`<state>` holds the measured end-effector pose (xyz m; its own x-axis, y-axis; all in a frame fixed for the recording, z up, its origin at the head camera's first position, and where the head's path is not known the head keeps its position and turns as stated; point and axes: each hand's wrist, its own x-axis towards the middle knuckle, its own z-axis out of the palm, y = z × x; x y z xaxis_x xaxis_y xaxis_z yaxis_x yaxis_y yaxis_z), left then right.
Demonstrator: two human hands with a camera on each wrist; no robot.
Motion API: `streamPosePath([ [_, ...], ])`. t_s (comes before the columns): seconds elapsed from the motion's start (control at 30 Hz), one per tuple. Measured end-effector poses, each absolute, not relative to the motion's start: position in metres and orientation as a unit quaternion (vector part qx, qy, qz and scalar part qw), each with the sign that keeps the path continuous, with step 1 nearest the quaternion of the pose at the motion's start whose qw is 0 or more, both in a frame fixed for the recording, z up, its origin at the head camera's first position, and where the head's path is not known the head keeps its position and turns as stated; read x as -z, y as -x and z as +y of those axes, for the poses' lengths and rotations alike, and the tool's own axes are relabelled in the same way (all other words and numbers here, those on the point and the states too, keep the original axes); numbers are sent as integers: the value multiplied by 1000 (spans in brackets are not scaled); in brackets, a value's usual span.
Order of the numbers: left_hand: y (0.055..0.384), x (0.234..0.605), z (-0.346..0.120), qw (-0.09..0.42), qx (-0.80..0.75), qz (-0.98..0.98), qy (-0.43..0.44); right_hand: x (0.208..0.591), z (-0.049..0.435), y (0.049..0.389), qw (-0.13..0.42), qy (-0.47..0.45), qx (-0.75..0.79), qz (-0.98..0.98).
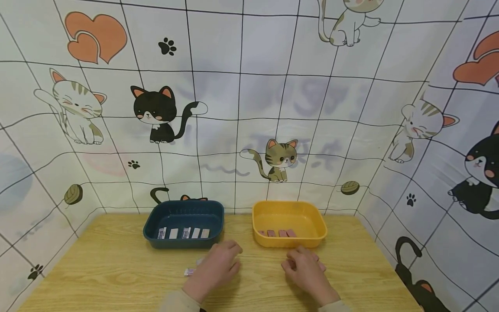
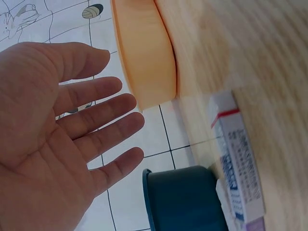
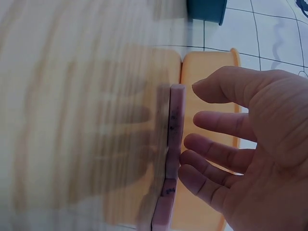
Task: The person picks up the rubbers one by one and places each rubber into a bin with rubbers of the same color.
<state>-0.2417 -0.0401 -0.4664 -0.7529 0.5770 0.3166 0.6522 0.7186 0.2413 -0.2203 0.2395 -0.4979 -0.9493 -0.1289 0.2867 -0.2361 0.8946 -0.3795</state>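
My left hand (image 1: 218, 266) is held above the table with its fingers spread and nothing in them. In the left wrist view a small white box (image 2: 240, 163) with a red stripe and dark print lies on the wood beside that hand, apart from it. A purple-and-white box (image 1: 189, 272) shows by the left wrist in the head view. My right hand (image 1: 304, 268) hovers with loosely bent fingers over several small pink boxes (image 3: 176, 120) lying in a row. Its fingertips are very near them; whether they touch I cannot tell.
A dark blue bin (image 1: 183, 243) at the back left holds several small white boxes (image 1: 173, 233). To its right, a yellow bin (image 1: 290, 242) contains several pink boxes (image 1: 282, 233). Behind the wooden table (image 1: 117, 268) hangs a cat-patterned sheet (image 1: 218, 95).
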Motion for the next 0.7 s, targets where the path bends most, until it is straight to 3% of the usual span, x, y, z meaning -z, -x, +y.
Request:
streamPosePath([
  [0.23,237,471,-32,98,152,-921,345,497,242,218,90,-64,-199,-974],
  [0.7,232,475,-22,75,153,-920,352,496,240,219,99,-132,-172,-971],
])
